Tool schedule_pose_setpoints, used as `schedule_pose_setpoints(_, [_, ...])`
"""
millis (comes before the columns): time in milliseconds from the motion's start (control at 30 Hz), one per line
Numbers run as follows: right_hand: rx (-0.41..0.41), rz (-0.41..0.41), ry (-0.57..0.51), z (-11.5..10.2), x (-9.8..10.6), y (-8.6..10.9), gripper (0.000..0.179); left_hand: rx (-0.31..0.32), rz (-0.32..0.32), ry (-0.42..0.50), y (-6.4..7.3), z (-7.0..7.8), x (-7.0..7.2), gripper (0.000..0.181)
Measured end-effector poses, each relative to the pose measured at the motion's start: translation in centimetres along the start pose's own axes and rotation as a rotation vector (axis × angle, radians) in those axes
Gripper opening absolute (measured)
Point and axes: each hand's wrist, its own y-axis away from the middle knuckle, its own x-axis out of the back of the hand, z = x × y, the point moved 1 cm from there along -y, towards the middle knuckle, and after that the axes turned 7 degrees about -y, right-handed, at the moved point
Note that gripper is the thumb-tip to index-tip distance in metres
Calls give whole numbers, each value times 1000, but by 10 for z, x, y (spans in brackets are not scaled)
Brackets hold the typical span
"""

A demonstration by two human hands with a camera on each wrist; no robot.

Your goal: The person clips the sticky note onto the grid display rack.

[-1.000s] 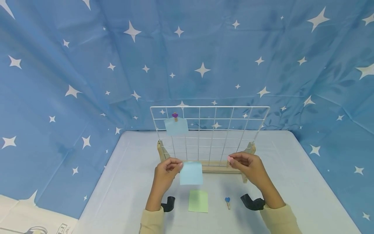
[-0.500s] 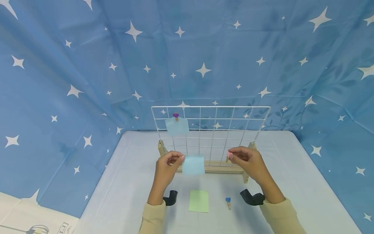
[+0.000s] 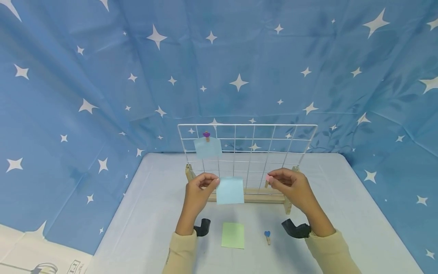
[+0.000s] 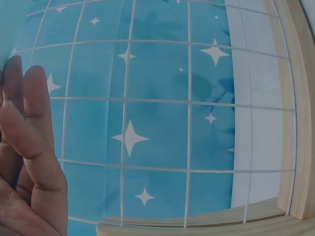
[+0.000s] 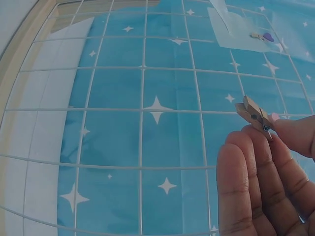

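My left hand (image 3: 200,193) pinches a light blue paper sheet (image 3: 230,190) by its upper left corner, holding it upright in front of the white wire grid (image 3: 248,124). Between the thumb and fingers of my right hand (image 3: 292,188) is a small wooden clothespin (image 5: 255,117) with a pink heart (image 3: 268,178), apart from the sheet. Another light blue sheet (image 3: 208,148) hangs at the grid's upper left under a clothespin with a purple heart (image 3: 206,134). In the left wrist view, the fingers (image 4: 37,147) show at the left edge.
A green paper square (image 3: 233,235) lies on the white table (image 3: 157,182) in front of the grid. To its right lies a clothespin with a blue heart (image 3: 267,234). Wooden feet and a wooden bar (image 3: 260,198) support the grid. A blue starry cloth (image 3: 219,57) hangs behind.
The left hand has risen and moved slightly right and toward the grid with the light blue sheet. The right hand has risen a little, still holding the pink-heart clothespin.
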Motion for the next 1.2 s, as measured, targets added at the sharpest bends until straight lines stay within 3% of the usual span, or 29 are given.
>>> schedule_pose_setpoints(867, [59,12,10,-21,-2,-15,11,-54,-25,13,-14,25,0,18])
schedule_pose_setpoints(1200, [38,15,13,-27,2,-20,11,-125,-1,26,-19,29,-2,17])
